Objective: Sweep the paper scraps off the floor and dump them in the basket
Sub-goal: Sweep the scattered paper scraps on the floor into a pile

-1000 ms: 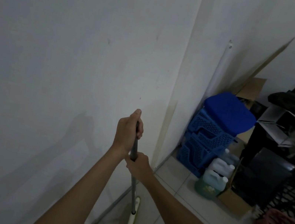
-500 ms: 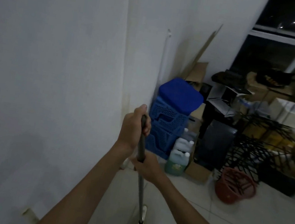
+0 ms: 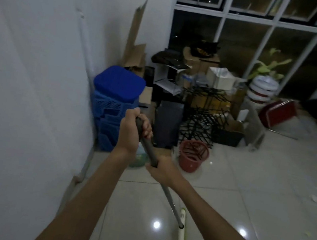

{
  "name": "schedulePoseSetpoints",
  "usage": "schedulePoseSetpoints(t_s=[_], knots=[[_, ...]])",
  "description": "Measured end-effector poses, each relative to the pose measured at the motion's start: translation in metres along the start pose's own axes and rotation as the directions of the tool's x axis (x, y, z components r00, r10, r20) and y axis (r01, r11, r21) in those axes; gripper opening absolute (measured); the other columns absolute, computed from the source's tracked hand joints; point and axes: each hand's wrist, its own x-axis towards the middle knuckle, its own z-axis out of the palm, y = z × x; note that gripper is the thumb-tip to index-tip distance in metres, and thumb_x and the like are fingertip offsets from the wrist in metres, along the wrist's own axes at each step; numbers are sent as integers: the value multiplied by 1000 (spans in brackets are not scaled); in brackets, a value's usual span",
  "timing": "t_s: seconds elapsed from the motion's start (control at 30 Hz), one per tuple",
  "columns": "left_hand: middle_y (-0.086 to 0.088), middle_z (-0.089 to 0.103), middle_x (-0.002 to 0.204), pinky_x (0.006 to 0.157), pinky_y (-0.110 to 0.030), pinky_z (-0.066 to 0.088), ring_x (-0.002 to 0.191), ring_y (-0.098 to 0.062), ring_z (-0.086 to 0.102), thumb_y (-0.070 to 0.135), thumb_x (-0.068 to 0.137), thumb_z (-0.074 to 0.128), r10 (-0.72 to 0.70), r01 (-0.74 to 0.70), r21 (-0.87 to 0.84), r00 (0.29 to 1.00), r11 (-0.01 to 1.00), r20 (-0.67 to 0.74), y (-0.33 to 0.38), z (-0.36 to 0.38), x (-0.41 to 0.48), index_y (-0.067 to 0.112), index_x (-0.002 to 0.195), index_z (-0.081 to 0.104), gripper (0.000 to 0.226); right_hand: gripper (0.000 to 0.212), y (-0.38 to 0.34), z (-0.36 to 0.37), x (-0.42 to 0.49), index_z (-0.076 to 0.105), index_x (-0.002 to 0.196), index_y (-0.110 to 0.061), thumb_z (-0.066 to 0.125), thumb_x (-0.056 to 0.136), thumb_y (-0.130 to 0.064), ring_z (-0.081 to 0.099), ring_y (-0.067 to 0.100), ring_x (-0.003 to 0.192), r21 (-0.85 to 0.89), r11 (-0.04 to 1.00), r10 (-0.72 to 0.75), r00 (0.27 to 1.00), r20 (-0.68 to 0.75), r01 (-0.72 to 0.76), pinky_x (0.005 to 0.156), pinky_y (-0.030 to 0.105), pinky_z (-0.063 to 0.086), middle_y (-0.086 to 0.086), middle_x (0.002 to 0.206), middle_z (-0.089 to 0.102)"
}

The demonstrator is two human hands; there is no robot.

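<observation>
- Scraps [image 3: 314, 198]: a few pale bits on the tiles, well right of the red basket [image 3: 193, 159] and apart from each other. Prob. featherweight; likely to skitter or lift under a fast stroke, so short low strokes look wise.
- Broom handle [image 3: 149, 149]: thin stiff pole slanting down to a white-green head [image 3: 181, 233], which sits on the floor on the camera side of the basket. Looks light; two holds spread along the pole should steer it best.
- L hand [image 3: 132, 130]: wrapped round the dark top grip, left of the basket.
- R hand [image 3: 162, 171]: curled round the pole lower down, just left of the basket in view.
- Basket: upright, open top, dark sticks inside (can't tell what). Thin plastic, may tip if nudged.
- Behind basket: black wire rack [image 3: 204, 115], boxes, window. Far left of it: blue crates [image 3: 114, 102] vs. the wall.
</observation>
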Motion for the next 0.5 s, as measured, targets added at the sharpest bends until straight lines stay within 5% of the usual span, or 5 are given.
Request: schedulePoseSetpoints(t_s=[0.17, 0.4, 0.5], knots=[[2, 31, 41, 49, -28, 30, 41, -14, 29, 26, 96, 25, -77, 84, -60, 992, 995, 104, -33, 72, -12, 15, 56, 35, 43, 25, 58, -52, -37, 66, 99, -12, 59, 88, -33, 64, 29, 82, -17, 998, 65, 996, -64, -66, 72, 40, 55, 11, 87, 64], [2, 32, 42, 48, -26, 31, 41, -13, 31, 29, 93, 28, -139, 168, -67, 940, 984, 312, -87, 172, -37, 13, 54, 36, 43, 27, 149, -108, -95, 65, 100, -11, 59, 88, -34, 60, 21, 75, 58, 975, 221, 964, -148, -214, 71, 36, 53, 4, 81, 60], [2, 32, 40, 47, -25, 33, 40, -14, 32, 35, 85, 33, -186, 232, -62, 890, 971, 417, -110, 218, -52, 12, 51, 36, 41, 16, 188, -129, -122, 59, 79, -21, 59, 88, -33, 58, 20, 67, 79, 955, 296, 937, -184, -286, 68, 36, 53, 2, 74, 58]])
